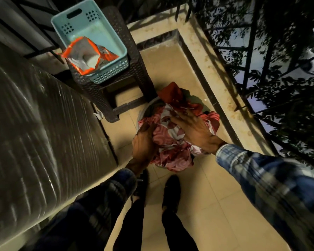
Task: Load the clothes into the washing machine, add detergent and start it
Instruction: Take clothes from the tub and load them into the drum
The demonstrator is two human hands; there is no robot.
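A heap of red, pink and white patterned clothes [172, 151] fills a round tub [149, 105] on the tiled floor in front of my feet. My left hand [143, 142] grips the heap's left side. Over its top right lies my right hand [194, 129], fingers spread and pressing into the cloth. The washing machine [34, 133], wrapped in a shiny plastic cover with its lid down, stands to my left. An open orange detergent bag [85, 55] with white powder sits in a light blue basket [116, 67].
The blue basket rests on a dark wicker stool [112, 98] beyond the tub. A low ledge and a metal railing [246, 73] run along the right, with trees outside. My two dark shoes [170, 192] stand just behind the tub.
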